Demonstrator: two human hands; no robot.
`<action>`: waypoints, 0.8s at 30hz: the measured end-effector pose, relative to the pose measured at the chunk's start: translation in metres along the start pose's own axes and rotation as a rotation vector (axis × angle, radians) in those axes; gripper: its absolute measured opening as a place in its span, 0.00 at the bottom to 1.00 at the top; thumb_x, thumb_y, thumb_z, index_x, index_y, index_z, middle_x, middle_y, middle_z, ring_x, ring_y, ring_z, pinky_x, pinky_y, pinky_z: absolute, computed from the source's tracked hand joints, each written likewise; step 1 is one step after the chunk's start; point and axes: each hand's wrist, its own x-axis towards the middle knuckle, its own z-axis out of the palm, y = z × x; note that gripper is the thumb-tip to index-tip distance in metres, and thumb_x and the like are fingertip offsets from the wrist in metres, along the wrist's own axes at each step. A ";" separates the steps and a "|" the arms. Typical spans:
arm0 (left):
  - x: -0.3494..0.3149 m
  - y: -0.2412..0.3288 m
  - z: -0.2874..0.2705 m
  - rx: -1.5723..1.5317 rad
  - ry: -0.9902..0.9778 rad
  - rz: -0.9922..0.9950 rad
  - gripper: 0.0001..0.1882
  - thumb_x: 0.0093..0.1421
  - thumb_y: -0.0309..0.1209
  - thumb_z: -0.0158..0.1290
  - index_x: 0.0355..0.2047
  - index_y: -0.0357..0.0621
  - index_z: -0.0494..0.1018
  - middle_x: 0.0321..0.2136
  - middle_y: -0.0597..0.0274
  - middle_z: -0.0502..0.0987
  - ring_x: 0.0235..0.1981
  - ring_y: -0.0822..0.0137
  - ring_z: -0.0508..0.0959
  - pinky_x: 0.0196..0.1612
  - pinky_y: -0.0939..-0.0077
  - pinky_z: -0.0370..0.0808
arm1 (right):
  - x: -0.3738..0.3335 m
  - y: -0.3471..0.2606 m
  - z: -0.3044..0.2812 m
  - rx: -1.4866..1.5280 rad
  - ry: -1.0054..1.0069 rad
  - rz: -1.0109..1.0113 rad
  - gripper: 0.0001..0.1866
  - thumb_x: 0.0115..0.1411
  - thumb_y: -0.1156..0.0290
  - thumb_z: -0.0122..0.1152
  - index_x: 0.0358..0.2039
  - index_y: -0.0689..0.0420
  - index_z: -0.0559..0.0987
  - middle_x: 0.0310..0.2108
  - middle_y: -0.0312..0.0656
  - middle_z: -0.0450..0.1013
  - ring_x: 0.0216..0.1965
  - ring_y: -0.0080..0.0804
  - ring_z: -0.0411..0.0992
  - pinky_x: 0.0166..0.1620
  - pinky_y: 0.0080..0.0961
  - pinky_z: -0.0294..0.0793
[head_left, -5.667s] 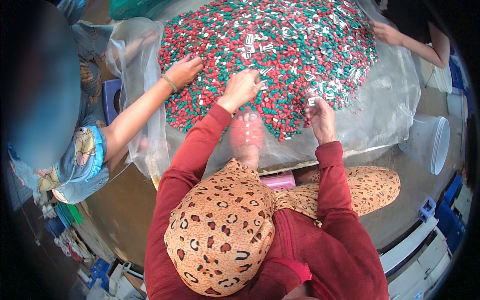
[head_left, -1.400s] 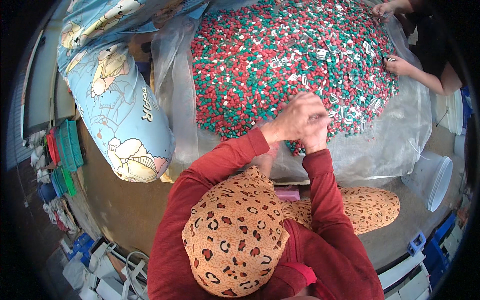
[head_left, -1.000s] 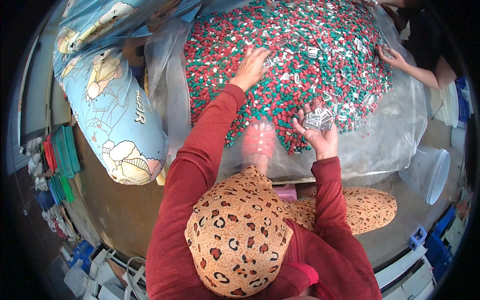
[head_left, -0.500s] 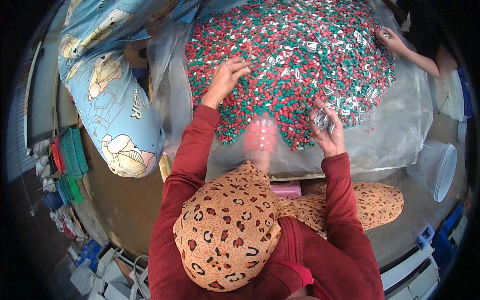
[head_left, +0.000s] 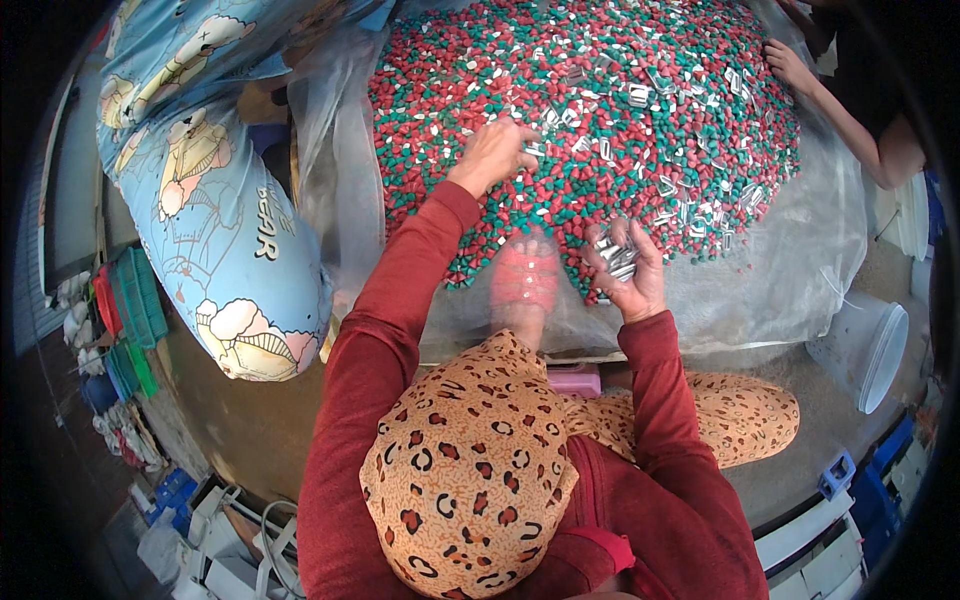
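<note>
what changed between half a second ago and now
The left hand has moved right over the red-and-green pile, fingertips now at a pale piece; whether it's gripped is unclear. The right hand has shifted slightly left, still cupping silvery pieces. The translucent bucket stayed put.

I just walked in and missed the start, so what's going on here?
A person's cupped right hand holds a cluster of silvery pieces. Their left hand is over the pile of red, green and white bits, a silvery piece at its fingertips; whether it is gripped is unclear. The pile lies on a translucent sheet. Another person's hand is at the pile's far right edge.
</note>
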 end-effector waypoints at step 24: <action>0.020 -0.016 -0.010 -0.365 -0.016 0.014 0.14 0.52 0.36 0.57 0.33 0.43 0.68 0.27 0.59 0.71 0.33 0.64 0.73 0.28 0.70 0.72 | -0.009 -0.005 -0.011 0.317 0.037 -0.084 0.13 0.64 0.61 0.42 0.35 0.58 0.69 0.30 0.43 0.61 0.22 0.27 0.58 0.11 0.12 0.58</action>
